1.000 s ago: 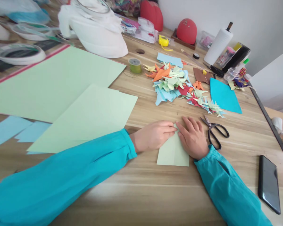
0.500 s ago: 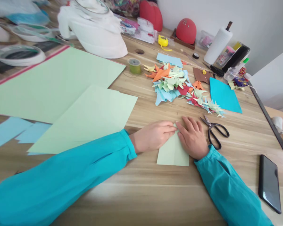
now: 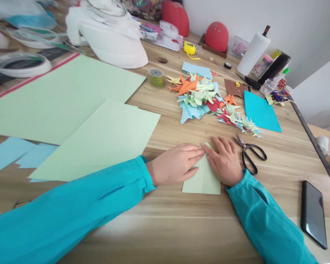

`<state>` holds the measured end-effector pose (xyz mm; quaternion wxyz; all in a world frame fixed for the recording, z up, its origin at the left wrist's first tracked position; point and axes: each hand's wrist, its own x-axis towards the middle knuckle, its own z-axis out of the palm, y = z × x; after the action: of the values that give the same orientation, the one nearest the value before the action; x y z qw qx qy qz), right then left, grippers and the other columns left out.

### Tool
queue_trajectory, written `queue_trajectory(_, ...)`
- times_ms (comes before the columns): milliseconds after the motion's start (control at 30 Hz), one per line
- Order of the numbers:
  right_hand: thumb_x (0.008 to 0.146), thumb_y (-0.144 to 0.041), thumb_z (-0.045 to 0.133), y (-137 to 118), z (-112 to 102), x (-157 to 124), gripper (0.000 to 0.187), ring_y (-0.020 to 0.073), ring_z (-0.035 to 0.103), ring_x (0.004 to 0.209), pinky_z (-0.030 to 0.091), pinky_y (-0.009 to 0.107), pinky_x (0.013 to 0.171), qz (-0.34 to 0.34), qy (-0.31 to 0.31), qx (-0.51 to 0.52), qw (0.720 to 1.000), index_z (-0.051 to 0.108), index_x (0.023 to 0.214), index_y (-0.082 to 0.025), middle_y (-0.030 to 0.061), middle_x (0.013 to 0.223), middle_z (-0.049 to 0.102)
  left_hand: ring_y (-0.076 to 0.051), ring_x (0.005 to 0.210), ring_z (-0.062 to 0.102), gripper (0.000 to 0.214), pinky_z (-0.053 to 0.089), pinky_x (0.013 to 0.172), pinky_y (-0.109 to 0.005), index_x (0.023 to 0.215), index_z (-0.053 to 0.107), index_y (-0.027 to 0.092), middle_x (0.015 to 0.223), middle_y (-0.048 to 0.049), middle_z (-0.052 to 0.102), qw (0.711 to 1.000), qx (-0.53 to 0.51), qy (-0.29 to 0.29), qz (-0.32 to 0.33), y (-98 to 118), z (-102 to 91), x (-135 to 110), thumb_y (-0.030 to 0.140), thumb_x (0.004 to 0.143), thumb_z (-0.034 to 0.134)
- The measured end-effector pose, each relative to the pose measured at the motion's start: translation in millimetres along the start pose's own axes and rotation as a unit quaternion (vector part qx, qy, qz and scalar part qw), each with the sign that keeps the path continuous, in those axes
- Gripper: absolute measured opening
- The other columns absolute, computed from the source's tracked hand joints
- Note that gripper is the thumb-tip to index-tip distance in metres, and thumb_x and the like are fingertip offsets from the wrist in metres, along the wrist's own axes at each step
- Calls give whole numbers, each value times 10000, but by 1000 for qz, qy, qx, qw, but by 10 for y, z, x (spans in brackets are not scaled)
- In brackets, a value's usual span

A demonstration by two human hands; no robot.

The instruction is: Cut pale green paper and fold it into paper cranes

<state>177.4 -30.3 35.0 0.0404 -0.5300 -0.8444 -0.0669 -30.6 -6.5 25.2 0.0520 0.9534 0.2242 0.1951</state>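
Note:
A small pale-green sheet of paper (image 3: pixel 204 179) with a pointed top end lies on the wooden table, a faint crease down its middle. Across its upper left edge lies my left hand (image 3: pixel 178 164), fingers stretched out and thumb apart, fingertips near the point. My right hand (image 3: pixel 225 160) rests flat on the right edge, fingers spread, the index fingertip meeting the left fingertips. Both hands hide part of the paper's slanted edges. Black-handled scissors (image 3: pixel 246 148) lie partly open just right of my right hand.
Larger pale-green sheets (image 3: pixel 107 135) and blue strips (image 3: pixel 8 154) lie at left. Beyond my hands is a pile of folded paper pieces (image 3: pixel 198 95), with a thread spool (image 3: pixel 156 77) beside it. A turquoise paper square (image 3: pixel 262 112) lies at right, a phone (image 3: pixel 314 214) nearer.
My left hand has shifted slightly left and down along the paper's edge, its thumb now spread away from the fingers. My right hand and the paper have hardly moved.

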Motion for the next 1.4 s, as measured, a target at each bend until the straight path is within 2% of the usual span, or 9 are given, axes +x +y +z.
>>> queue_trajectory(233,951,-326,400,-5,7,3,419,306,367,1304,276,530,1048,9,-6,-2,1000,461,1365,-329,71,1430,443,-286,1190,526,471,443,1011,-414,1242,559,30,1280,-177,586,1000,18,-17,-3,29,-18,-5,342,896,488)
queue_trajectory(467,960,-381,343,25,32,16,473,279,365,1308,252,497,1072,26,-8,17,999,423,1397,-220,92,1426,457,-282,1223,497,477,416,1038,-404,1267,537,42,1328,-163,551,999,4,-31,-8,38,-38,-11,340,898,490)
queue_trajectory(567,957,-386,359,14,15,20,473,275,379,1300,267,501,1059,32,-5,12,999,399,1412,-262,100,1437,437,-281,1220,500,477,416,1035,-401,1266,538,45,1321,-166,556,1000,3,-29,-7,32,-36,-10,341,895,496)
queue_trajectory(700,957,-382,378,-1,-5,20,414,284,390,1295,292,507,1034,25,-4,-3,1000,467,1359,-344,102,1429,440,-282,1225,500,492,415,1036,-394,1267,536,43,1323,-170,553,999,11,-36,-10,39,-33,-9,351,884,511)
queue_trajectory(933,956,-388,383,5,-9,24,416,289,387,1299,311,509,1029,27,-8,-5,1000,473,1358,-333,106,1431,440,-304,1302,433,507,380,1072,-422,1308,496,39,1387,-178,485,998,18,-57,-17,102,-37,-94,345,905,464)
queue_trajectory(1133,947,-374,410,9,-8,22,421,291,389,1296,312,518,1029,27,-8,3,1000,474,1360,-322,111,1427,443,-297,1265,480,431,423,1039,-449,1253,548,55,1322,-179,551,1000,3,-6,-20,161,-47,-228,299,914,440)
queue_trajectory(1300,953,-378,392,7,5,20,418,291,378,1307,305,533,1032,35,-15,5,999,469,1361,-333,109,1440,427,-247,1051,619,298,505,946,-422,1073,655,79,1129,-145,678,997,24,75,-9,171,-107,-274,207,916,437)
queue_trajectory(1400,951,-373,399,4,21,17,420,293,383,1302,311,535,1027,34,-10,6,999,464,1364,-338,108,1433,434,-226,1005,619,285,527,897,-419,1028,673,114,1112,-121,685,991,45,117,-40,158,-156,-207,146,922,410)
